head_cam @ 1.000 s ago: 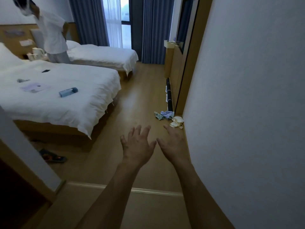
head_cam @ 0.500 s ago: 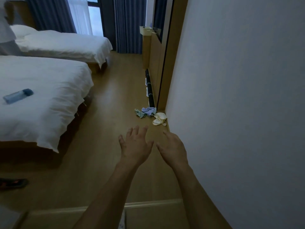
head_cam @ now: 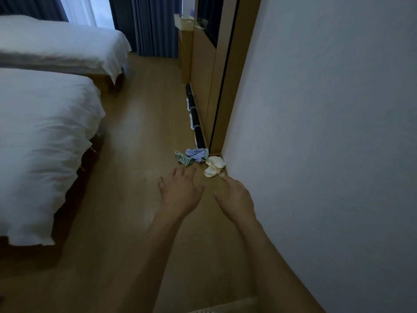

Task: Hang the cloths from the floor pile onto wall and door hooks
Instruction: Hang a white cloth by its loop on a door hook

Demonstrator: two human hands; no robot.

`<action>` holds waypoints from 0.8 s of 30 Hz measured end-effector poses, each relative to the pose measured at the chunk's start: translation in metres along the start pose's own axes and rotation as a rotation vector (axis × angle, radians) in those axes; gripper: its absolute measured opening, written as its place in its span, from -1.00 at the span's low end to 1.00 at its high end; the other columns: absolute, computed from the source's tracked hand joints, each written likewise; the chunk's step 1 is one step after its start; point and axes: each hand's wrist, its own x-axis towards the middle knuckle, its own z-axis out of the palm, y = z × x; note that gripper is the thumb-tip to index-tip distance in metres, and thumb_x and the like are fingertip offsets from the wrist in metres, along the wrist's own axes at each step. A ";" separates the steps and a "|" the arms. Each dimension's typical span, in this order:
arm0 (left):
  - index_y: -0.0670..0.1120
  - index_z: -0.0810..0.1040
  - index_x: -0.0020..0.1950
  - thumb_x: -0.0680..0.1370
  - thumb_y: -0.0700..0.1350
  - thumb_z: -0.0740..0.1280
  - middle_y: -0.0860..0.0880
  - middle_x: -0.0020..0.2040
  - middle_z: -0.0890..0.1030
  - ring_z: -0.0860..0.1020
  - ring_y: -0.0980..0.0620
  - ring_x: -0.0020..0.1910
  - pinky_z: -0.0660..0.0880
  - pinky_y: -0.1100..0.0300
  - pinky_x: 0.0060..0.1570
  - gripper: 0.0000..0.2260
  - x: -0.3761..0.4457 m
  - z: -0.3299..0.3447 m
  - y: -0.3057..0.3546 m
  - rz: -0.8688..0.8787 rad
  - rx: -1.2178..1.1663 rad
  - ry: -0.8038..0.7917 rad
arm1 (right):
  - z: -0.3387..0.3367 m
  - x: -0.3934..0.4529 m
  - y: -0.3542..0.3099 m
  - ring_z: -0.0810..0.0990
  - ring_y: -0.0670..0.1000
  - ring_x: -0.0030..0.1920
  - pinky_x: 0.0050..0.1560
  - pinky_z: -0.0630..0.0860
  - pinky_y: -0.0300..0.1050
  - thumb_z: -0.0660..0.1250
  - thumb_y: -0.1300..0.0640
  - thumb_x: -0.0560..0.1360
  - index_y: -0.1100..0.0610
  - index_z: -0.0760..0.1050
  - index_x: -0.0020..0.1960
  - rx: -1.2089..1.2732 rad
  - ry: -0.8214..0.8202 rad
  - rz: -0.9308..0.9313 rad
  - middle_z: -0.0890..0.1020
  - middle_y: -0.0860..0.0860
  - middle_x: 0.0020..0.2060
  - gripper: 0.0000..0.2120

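Both bare forearms reach forward over the wooden floor (head_cam: 135, 143) of a dim bedroom. The left hand (head_cam: 180, 193) is held palm down with its fingers (head_cam: 174, 175) spread and slightly bent, holding nothing. The right hand (head_cam: 235, 199) sits just beside it, close to the white wall (head_cam: 327, 132), its fingers loosely extended and a little apart, also empty. The two hands are near each other but do not touch. Ahead of them, the cloths lie in a small pile on the floor at the foot of the wall's corner: a green striped cloth (head_cam: 184, 158) on the left, a blue striped cloth (head_cam: 197, 154) touching it, and a cream cloth (head_cam: 214, 168) nearest the wall, just beyond the right hand's fingertips. Neither hand touches any cloth. Behind the pile, a dark strip (head_cam: 195, 118) runs along the base of a wooden panel (head_cam: 203, 86) that stands against the wall. On the left are two beds with white covers, the near bed (head_cam: 45, 143) and the far bed (head_cam: 63, 41) behind it. Dark blue curtains (head_cam: 155, 26) hang at the far end of the room, and a pale box (head_cam: 184, 22) sits on top of a wooden cabinet (head_cam: 186, 55) beside them.
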 end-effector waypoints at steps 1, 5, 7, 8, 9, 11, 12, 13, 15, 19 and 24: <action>0.16 0.13 0.54 0.58 0.19 0.18 -0.01 0.55 0.20 0.13 -0.06 0.53 0.01 -0.25 0.44 -0.46 0.014 0.000 -0.006 -0.003 -0.002 -0.011 | 0.005 0.014 -0.004 0.39 0.05 0.35 0.31 0.31 -0.14 0.32 -0.03 0.52 0.07 0.27 0.49 -0.002 -0.011 0.010 0.42 0.06 0.37 -0.42; 0.15 0.14 0.54 0.58 0.19 0.19 -0.01 0.55 0.21 0.14 -0.08 0.53 0.02 -0.23 0.44 -0.46 0.068 0.004 -0.029 -0.023 0.010 -0.054 | 0.024 0.073 -0.014 0.43 0.06 0.30 0.23 0.35 -0.16 0.32 -0.04 0.51 0.07 0.31 0.46 -0.024 -0.044 0.024 0.46 0.08 0.32 -0.44; 0.13 0.16 0.54 0.58 0.18 0.19 -0.03 0.54 0.22 0.16 -0.09 0.52 0.03 -0.22 0.44 -0.46 0.095 0.007 -0.042 -0.035 0.019 -0.070 | 0.034 0.102 -0.016 0.44 0.08 0.29 0.23 0.37 -0.13 0.33 -0.05 0.50 0.06 0.32 0.46 -0.031 -0.073 0.033 0.47 0.09 0.32 -0.44; 0.13 0.16 0.54 0.58 0.18 0.20 -0.03 0.54 0.22 0.16 -0.09 0.52 0.03 -0.22 0.44 -0.46 0.109 0.010 -0.047 -0.039 0.022 -0.077 | 0.040 0.117 -0.016 0.45 0.08 0.29 0.23 0.37 -0.12 0.33 -0.05 0.50 0.06 0.33 0.45 -0.031 -0.086 0.040 0.47 0.10 0.32 -0.44; 0.13 0.15 0.54 0.58 0.18 0.20 -0.04 0.54 0.21 0.16 -0.09 0.52 0.04 -0.22 0.45 -0.45 0.123 0.012 -0.051 -0.042 0.026 -0.083 | 0.045 0.132 -0.016 0.45 0.09 0.29 0.25 0.38 -0.10 0.34 -0.05 0.49 0.06 0.34 0.45 -0.026 -0.098 0.050 0.47 0.10 0.33 -0.44; 0.13 0.14 0.54 0.58 0.18 0.20 -0.04 0.54 0.21 0.16 -0.09 0.52 0.03 -0.20 0.44 -0.45 0.153 0.018 -0.056 -0.046 0.039 -0.093 | 0.057 0.164 -0.017 0.42 0.10 0.32 0.32 0.37 -0.06 0.34 -0.07 0.49 0.06 0.33 0.45 -0.006 -0.126 0.080 0.44 0.09 0.36 -0.43; 0.13 0.14 0.54 0.58 0.18 0.20 -0.04 0.54 0.21 0.16 -0.09 0.52 0.03 -0.20 0.45 -0.45 0.170 0.021 -0.059 -0.054 0.045 -0.099 | 0.063 0.182 -0.018 0.41 0.10 0.34 0.33 0.36 -0.05 0.33 -0.07 0.50 0.06 0.32 0.46 0.013 -0.143 0.092 0.42 0.08 0.38 -0.43; 0.13 0.14 0.55 0.58 0.18 0.20 -0.04 0.54 0.21 0.16 -0.08 0.52 0.03 -0.20 0.45 -0.44 0.188 0.024 -0.061 -0.060 0.050 -0.102 | 0.069 0.201 -0.020 0.41 0.09 0.35 0.33 0.36 -0.06 0.33 -0.05 0.50 0.05 0.31 0.47 0.037 -0.157 0.095 0.41 0.08 0.39 -0.43; 0.11 0.15 0.55 0.58 0.18 0.20 -0.04 0.54 0.22 0.18 -0.08 0.51 0.04 -0.19 0.45 -0.44 0.224 0.030 -0.065 -0.068 0.072 -0.090 | 0.079 0.241 -0.022 0.43 0.09 0.32 0.27 0.37 -0.08 0.34 0.00 0.50 0.06 0.32 0.46 0.085 -0.164 0.075 0.44 0.09 0.37 -0.44; 0.11 0.18 0.54 0.58 0.17 0.20 -0.05 0.51 0.26 0.21 -0.10 0.48 0.07 -0.17 0.44 -0.46 0.297 0.042 -0.072 -0.085 0.089 -0.107 | 0.088 0.322 -0.024 0.46 0.11 0.28 0.19 0.39 -0.12 0.35 0.06 0.51 0.09 0.36 0.42 0.085 -0.183 -0.004 0.48 0.11 0.31 -0.50; 0.08 0.23 0.52 0.57 0.15 0.22 -0.06 0.48 0.32 0.27 -0.12 0.45 0.15 -0.14 0.44 -0.47 0.392 0.059 -0.073 -0.121 0.076 -0.168 | 0.090 0.426 -0.019 0.47 0.12 0.25 0.19 0.42 -0.09 0.31 0.09 0.52 0.16 0.44 0.33 0.039 -0.211 0.012 0.51 0.13 0.27 -0.61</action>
